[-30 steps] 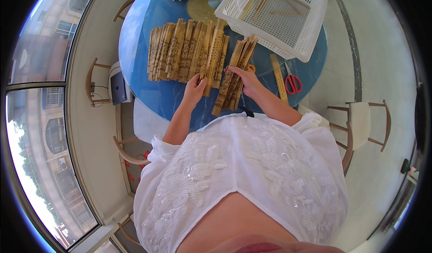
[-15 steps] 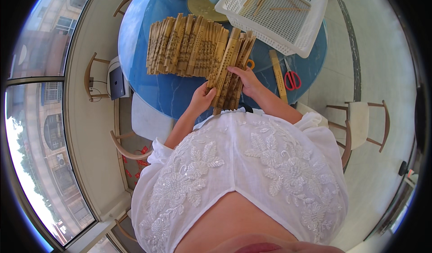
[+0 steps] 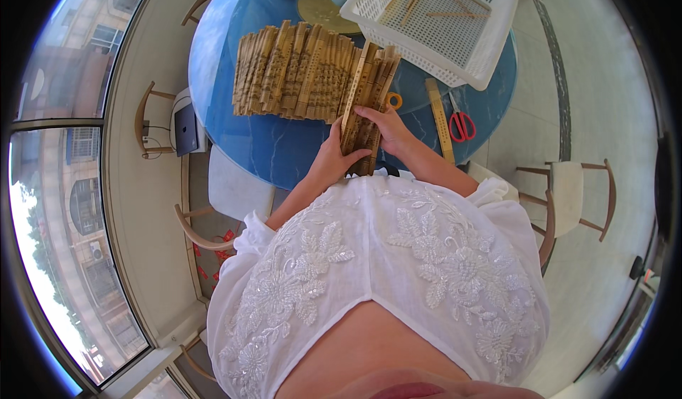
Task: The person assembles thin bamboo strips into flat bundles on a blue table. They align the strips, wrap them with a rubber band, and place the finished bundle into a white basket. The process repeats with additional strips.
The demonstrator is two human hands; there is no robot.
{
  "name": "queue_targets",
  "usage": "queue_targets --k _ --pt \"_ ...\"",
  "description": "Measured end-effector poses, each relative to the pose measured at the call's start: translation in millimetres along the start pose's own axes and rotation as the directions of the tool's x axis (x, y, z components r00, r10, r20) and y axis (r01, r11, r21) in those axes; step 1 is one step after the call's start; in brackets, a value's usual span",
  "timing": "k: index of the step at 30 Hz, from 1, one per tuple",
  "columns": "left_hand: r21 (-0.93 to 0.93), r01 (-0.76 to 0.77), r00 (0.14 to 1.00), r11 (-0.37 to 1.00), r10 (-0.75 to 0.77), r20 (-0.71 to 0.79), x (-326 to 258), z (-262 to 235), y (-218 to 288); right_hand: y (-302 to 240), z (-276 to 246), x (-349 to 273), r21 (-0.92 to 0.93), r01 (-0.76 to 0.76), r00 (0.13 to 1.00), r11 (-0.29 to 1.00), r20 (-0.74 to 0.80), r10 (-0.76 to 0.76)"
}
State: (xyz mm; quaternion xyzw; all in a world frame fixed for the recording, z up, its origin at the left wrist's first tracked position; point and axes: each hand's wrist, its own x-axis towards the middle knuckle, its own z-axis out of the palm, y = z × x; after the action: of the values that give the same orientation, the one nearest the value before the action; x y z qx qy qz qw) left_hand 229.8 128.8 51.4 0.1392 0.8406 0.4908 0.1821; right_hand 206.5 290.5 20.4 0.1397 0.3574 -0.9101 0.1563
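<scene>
Blue and glossy, the round tabletop [image 3: 284, 150] fills the upper middle of the frame, with pale floor all around it and wooden chairs pushed back at the left and right edges. Across the tabletop lies a long row of bamboo slips [image 3: 298, 72], laid side by side. At the row's right end both hands work on a small bundle of slips [image 3: 364, 108] that sits slightly fanned and angled toward the person.

The left hand [image 3: 332, 161] has its fingers curled closed around the lower end of that bundle, near the tabletop's near edge. The right hand [image 3: 387, 126] lies on top of it with fingers fairly flat, pressing rather than gripping; whether the thumb hooks underneath cannot be told.

To do this step well, I judge that the slips should be kept flush at the lower end, squeezed evenly, and slid instead of lifted, so none fans out or drops.

The near rim is close under the left wrist, so there is little room downward. To the right lie a wooden ruler [image 3: 439, 118], red-handled scissors [image 3: 462, 123] and an orange ring [image 3: 393, 101] just beside the bundle. A white perforated basket [image 3: 490, 51] overhangs the upper right. Open blue surface lies lower left of the row.
</scene>
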Motion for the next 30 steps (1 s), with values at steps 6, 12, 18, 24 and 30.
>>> queue_targets --k 6,12,18,24,30 --pt "0.044 -0.004 0.997 0.999 0.000 0.082 -0.3 9.6 -4.0 4.9 -4.7 -0.1 -0.003 0.008 1.000 1.000 -0.011 -0.008" --pt "0.020 -0.007 0.986 1.000 0.004 0.168 9.8 8.6 0.9 -1.6 -6.9 7.7 -0.072 0.029 1.000 0.997 0.004 -0.029" --pt "-0.012 -0.160 0.981 0.987 0.160 0.112 19.1 19.0 0.7 -17.3 -3.9 14.2 -0.128 0.008 1.000 0.992 -0.015 -0.010" --pt "-0.118 0.060 0.935 0.991 -0.015 0.355 19.0 -7.2 38.1 -42.8 -13.3 19.9 -0.106 -0.168 0.982 0.980 0.073 0.176" --pt "-0.189 0.188 0.958 0.964 -0.137 0.254 60.8 -56.0 -8.7 -50.2 2.7 15.4 -0.137 -0.213 0.967 0.968 0.114 0.228"
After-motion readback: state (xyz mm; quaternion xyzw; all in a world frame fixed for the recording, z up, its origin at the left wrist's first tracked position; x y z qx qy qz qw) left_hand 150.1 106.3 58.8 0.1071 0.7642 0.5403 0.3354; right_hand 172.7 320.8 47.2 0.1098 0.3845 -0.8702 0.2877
